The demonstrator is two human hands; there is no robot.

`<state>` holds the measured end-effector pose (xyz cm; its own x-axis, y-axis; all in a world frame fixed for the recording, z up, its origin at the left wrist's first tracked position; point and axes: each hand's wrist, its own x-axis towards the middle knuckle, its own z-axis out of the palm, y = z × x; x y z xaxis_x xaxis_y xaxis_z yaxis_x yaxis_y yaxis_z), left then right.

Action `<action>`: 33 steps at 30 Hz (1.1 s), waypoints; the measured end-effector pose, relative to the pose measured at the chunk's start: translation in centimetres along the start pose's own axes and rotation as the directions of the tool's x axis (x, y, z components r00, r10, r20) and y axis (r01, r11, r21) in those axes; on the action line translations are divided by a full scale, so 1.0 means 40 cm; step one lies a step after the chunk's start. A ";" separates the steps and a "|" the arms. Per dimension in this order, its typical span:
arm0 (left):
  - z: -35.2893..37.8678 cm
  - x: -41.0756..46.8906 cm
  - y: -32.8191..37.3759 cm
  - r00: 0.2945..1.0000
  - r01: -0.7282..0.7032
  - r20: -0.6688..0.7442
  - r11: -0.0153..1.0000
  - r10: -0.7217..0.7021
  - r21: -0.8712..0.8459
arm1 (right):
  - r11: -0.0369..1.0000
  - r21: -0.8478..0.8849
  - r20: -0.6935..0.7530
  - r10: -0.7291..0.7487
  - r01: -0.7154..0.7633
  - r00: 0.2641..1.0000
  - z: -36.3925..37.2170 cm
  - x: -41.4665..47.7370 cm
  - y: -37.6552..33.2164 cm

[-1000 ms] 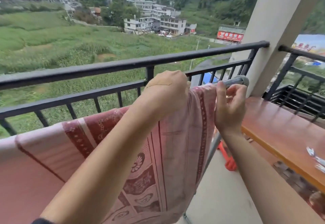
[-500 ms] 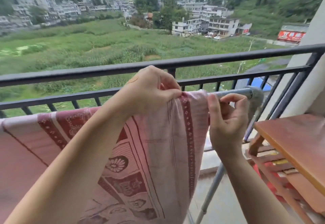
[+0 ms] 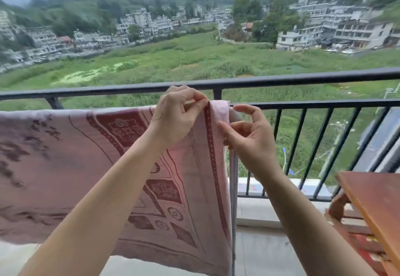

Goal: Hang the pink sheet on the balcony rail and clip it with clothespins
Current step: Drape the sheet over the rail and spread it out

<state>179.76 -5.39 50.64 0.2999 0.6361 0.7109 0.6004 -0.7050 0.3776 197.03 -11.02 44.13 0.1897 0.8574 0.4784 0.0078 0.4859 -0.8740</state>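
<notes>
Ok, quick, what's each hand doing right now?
Left hand: pinches the pink sheet at its top edge.
Right hand: curled at the sheet's side edge; whether it grips cannot be told.

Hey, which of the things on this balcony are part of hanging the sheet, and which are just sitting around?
For the job: pink sheet, grey pole it hangs over, balcony rail, left hand pinching its top edge, right hand at its side edge.
Lying about: wooden table. No clothespins in view.
</notes>
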 end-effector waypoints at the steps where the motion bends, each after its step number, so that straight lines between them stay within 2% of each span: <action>1: 0.016 -0.024 -0.002 1.000 0.021 0.010 0.996 -0.022 0.084 | 0.997 0.006 0.058 0.072 -0.072 0.996 -0.019 -0.002 0.010; 3: 0.048 -0.096 -0.014 0.996 0.087 -0.030 0.973 -0.082 0.215 | 0.982 -0.061 0.140 0.185 -0.178 0.973 -0.048 -0.010 0.039; 5: 0.079 -0.185 -0.024 0.977 0.177 -0.156 0.960 -0.145 0.216 | 0.960 -0.150 0.176 0.260 -0.235 0.949 -0.068 -0.020 0.065; 7: 0.108 -0.263 -0.025 0.951 0.249 -0.234 0.950 -0.204 0.186 | 0.938 -0.248 0.151 0.286 -0.243 0.946 -0.079 -0.026 0.081; 11: 0.160 -0.327 -0.009 0.955 0.291 -0.131 0.922 -0.266 0.254 | 0.881 -0.453 0.080 0.196 -0.139 0.977 -0.100 -0.016 0.079; 13: 0.177 -0.314 0.011 0.934 0.354 -0.142 0.899 -0.327 0.258 | 0.859 -0.496 0.092 0.197 -0.126 0.976 -0.112 -0.005 0.070; 16: 0.202 -0.272 0.046 0.922 0.385 -0.161 0.873 -0.351 0.300 | 0.816 -0.577 0.142 0.139 -0.032 0.980 -0.126 -0.001 0.062; 19: 0.227 -0.230 0.075 0.921 0.388 -0.136 0.843 -0.364 0.373 | 0.815 -0.579 0.162 0.105 0.008 0.981 -0.142 -0.008 0.063; 23: 0.256 -0.206 0.095 0.886 0.458 -0.138 0.789 -0.443 0.409 | 0.811 -0.584 0.217 0.105 0.042 0.971 -0.180 0.015 0.057; 25: 0.267 -0.200 0.099 0.895 0.437 -0.130 0.778 -0.428 0.451 | 0.824 -0.566 0.209 0.102 0.035 0.973 -0.196 0.037 0.051; 27: 0.271 -0.195 0.104 0.908 0.419 -0.163 0.811 -0.387 0.408 | 0.836 -0.547 0.208 0.090 0.039 0.974 -0.208 0.060 0.048; 29: 0.270 -0.204 0.106 0.892 0.444 -0.229 0.854 -0.390 0.273 | 0.851 -0.523 0.219 0.077 0.051 0.973 -0.216 0.078 0.045; 33: 0.232 -0.211 0.094 0.767 0.547 -0.383 0.837 -0.515 -0.029 | 0.884 -0.452 0.284 0.017 0.118 0.959 -0.209 0.094 0.045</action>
<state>186.36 -10.49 40.55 -0.3631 0.7307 0.5782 0.6448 -0.2509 0.7220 205.94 -8.34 43.64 -0.0970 0.8784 0.4680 0.4732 0.4544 -0.7547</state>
